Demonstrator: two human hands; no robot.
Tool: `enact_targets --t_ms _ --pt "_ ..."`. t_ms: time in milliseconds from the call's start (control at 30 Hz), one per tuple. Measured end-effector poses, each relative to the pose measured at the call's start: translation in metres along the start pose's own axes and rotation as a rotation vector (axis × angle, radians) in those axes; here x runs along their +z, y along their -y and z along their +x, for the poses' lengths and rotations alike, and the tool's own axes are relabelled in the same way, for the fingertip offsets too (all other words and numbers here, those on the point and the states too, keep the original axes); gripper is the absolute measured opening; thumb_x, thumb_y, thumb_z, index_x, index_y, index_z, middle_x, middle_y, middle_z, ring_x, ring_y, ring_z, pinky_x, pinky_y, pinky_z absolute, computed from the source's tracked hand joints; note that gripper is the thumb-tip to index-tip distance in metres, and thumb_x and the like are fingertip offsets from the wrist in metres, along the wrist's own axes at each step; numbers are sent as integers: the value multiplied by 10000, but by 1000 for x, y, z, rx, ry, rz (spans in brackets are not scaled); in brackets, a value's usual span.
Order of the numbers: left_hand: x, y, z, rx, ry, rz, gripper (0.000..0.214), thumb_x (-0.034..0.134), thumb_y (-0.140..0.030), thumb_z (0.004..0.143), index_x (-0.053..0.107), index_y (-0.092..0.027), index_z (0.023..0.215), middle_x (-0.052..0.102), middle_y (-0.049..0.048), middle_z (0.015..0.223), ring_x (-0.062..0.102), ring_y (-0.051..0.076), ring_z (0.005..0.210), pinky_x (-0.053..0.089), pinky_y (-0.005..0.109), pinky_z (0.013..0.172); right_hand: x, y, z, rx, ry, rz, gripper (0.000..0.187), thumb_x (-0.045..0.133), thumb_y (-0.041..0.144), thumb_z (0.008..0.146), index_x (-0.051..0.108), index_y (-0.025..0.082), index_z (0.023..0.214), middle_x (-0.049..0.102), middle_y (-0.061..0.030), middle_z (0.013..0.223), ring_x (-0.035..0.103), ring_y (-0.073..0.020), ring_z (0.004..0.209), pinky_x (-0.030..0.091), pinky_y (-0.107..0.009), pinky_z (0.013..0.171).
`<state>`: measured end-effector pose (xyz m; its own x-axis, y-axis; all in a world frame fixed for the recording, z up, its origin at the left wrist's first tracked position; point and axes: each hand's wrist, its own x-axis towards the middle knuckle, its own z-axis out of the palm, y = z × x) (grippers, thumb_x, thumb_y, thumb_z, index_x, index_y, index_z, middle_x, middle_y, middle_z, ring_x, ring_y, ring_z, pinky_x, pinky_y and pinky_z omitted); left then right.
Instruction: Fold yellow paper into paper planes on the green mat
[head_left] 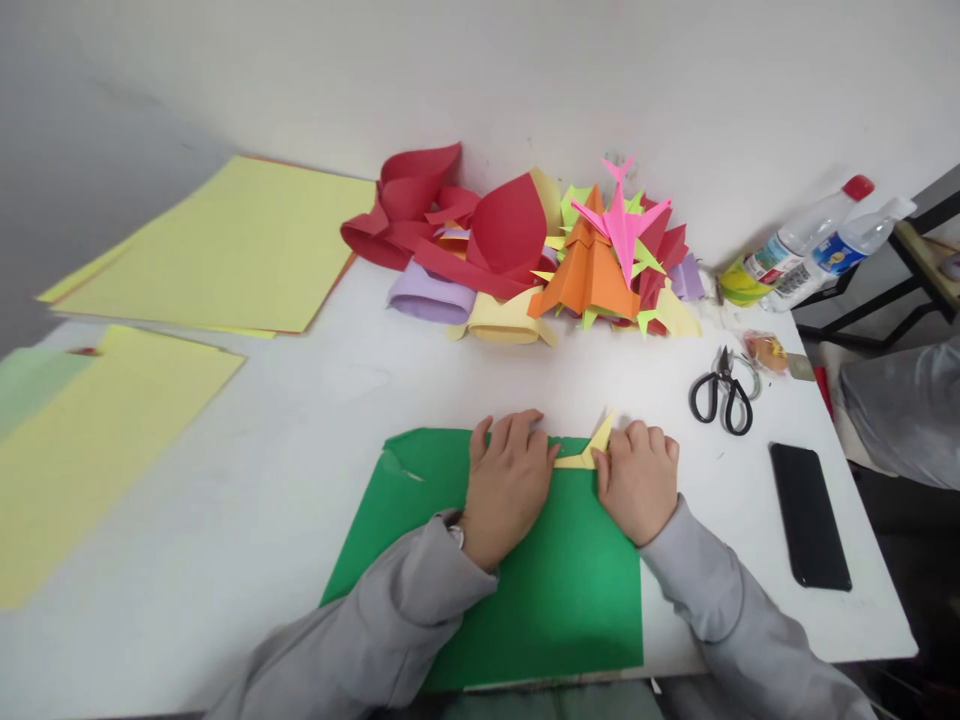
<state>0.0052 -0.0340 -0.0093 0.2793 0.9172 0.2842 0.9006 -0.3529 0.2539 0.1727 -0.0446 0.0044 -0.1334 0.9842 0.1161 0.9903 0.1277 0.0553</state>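
Note:
A small folded yellow paper piece (589,452) lies on a green sheet (547,590) near the table's front edge. My left hand (506,485) rests on the green sheet with fingers curled, its fingertips pinching the left end of the yellow piece. My right hand (639,478) is bent into a loose fist, pressing and gripping the yellow piece's right end. A pointed tip of the yellow paper sticks up between the two hands. Both wrists are in grey sleeves.
A heap of folded paper shapes (525,250), red, orange, pink, purple and yellow, sits at the back. Yellow sheets (225,240) lie at the left. Black scissors (724,392), a black phone (810,515) and two plastic bottles (817,240) are at the right.

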Motion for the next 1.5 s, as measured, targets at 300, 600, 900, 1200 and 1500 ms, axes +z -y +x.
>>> enact_targets --t_ms 300,600,900,1200,1500 --pt "0 6 5 -10 -10 39 216 500 -245 913 669 -137 833 640 173 1126 554 320 1031 368 522 955 -1 -3 -2 -1 -30 -22 245 515 342 899 640 148 815 592 -126 856 445 -278 821 276 -405 722" --pt "0 12 9 -13 12 -31 296 435 -263 943 648 -152 770 617 168 1113 523 307 1029 396 494 914 1 -6 -3 -26 -49 -46 242 523 338 893 639 153 791 591 -118 827 442 -273 804 275 -399 719" --pt "3 6 6 24 25 -11 222 507 -269 912 646 -146 791 609 177 1137 522 315 1044 389 498 935 2 -6 -3 -16 -19 -38 257 499 339 908 643 147 816 592 -127 860 444 -279 827 279 -404 727" --pt "-1 5 6 57 -72 27 220 493 -242 919 658 -149 806 645 174 1134 552 310 1046 366 513 963 2 -7 -3 -17 -20 -23 242 507 325 902 643 151 803 591 -129 855 440 -276 823 279 -404 720" --pt "0 -50 -52 344 107 48 537 423 -443 928 552 -54 1275 562 205 1332 475 349 1256 390 470 1022 1 -5 -4 1 -40 -32 221 526 314 895 649 154 805 601 -121 848 457 -278 841 298 -411 758"
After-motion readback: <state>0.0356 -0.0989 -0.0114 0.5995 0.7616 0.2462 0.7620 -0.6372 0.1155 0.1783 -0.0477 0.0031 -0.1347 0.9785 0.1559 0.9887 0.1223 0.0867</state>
